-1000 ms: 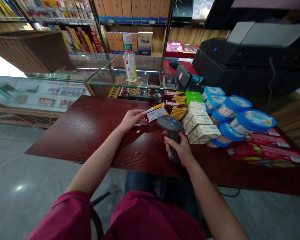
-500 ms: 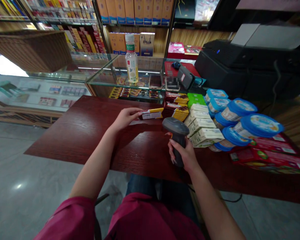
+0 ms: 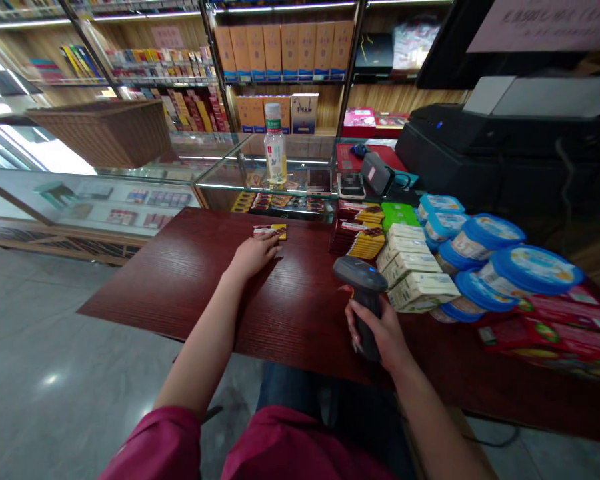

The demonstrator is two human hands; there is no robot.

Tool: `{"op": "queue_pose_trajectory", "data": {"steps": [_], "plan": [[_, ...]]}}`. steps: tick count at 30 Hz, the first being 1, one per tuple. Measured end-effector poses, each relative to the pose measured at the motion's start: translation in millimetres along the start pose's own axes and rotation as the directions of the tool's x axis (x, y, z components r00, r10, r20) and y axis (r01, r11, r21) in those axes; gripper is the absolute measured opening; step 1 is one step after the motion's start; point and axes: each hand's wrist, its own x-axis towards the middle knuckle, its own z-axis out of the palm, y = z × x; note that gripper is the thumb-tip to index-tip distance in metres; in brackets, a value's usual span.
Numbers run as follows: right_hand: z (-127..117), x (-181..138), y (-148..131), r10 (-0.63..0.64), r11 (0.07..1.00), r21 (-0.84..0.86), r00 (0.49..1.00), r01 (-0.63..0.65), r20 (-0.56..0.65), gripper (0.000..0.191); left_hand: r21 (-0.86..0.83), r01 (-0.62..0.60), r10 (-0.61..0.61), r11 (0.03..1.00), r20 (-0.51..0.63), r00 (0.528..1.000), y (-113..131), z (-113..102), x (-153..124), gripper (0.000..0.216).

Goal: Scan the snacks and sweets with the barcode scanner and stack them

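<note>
Left hand (image 3: 253, 255) open beside one yellow pack (image 3: 270, 231) laid apart on tabletop (image 3: 180, 273); right hand (image 3: 380, 330) grip closed on barcode scanner (image 3: 363, 280); stacked packs (image 3: 361, 230) untouched.

We see a flat red-and-yellow pack (image 3: 270, 231) lying on the table (image 3: 180, 267), at 12 o'clock from our left hand (image 3: 253, 255), just beside its fingertips. The dark grey barcode scanner (image 3: 361, 283) stands upright in our right hand (image 3: 380, 330), at 4 o'clock from the pack.

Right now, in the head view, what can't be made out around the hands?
- Too small: print on the red-and-yellow packet by the left hand.
- Facing away: the scanner front; the right hand wraps its handle.
- Blurred: two flat items on the glass counter.
- Cut off at the right edge: red packets.
</note>
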Motion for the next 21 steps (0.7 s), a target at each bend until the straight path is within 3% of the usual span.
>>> {"op": "queue_pose_trajectory", "data": {"steps": [7,14,21], "plan": [[0,1,-1,0.007,1.000,0.025,1.000,-0.007,0.017,0.050,-0.017,-0.177,0.178,0.984,0.069,0.982,2,12,31,0.058],[0,2,-2,-0.021,0.998,0.052,1.000,0.021,0.007,0.049,-0.024,-0.257,0.258,0.966,0.058,0.964,7,19,64,0.058],[-1,4,-4,-0.083,0.992,0.093,0.996,0.086,-0.043,0.047,-0.067,-0.246,0.249,0.967,0.055,0.967,16,26,71,0.057]]}}
